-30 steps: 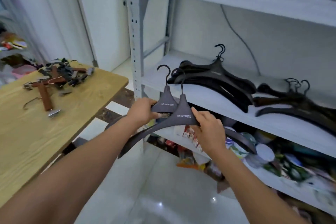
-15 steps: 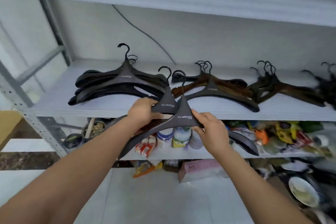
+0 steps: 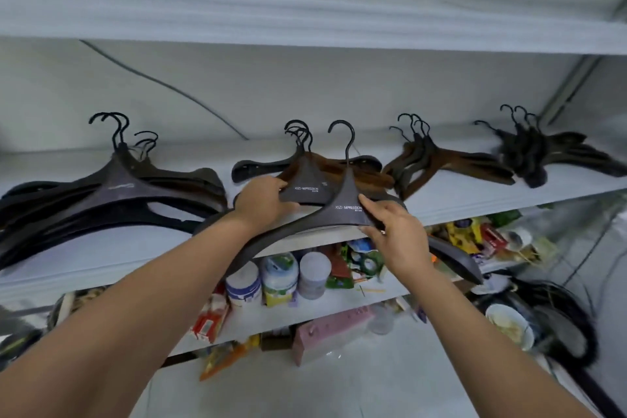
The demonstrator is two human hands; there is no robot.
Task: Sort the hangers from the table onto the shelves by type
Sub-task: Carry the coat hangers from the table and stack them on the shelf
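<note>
Two hangers: dark grey, broad-shouldered, white lettering on each neck; held overlapped and nearly flat at the front edge of the middle shelf (image 3: 101,248), hooks toward the wall
Left hand (image 3: 261,200): fingers (image 3: 288,208) curled round the lower edge of the rear hanger (image 3: 305,188), thumb on top; a firm grip at the neck
Right hand (image 3: 397,234): fingers (image 3: 373,210) pinching the body of the front hanger (image 3: 339,214), forefinger above and thumb below; the hanger's right arm juts out past the shelf edge
Why held so: probably a grip at each neck keeps the long arms level and the hooks apart, so that the pair can be slid onto a like stack; they look closest in type to the black pile (image 3: 112,193) on the left
Other piles: a black and brown heap (image 3: 359,170) just behind the hands; a brown stack (image 3: 441,163) to the right; a dark tangle (image 3: 543,159) at the far end; all well apart, one type each as far as I can tell
Surface: pale painted board, smooth; a hanger should slide easily on it
Room: upper shelf (image 3: 305,20) with papers; lower shelf (image 3: 339,302) crowded with jars and packets; a cable (image 3: 169,86) on the wall; glossy pale floor (image 3: 373,390); no table in view
</note>
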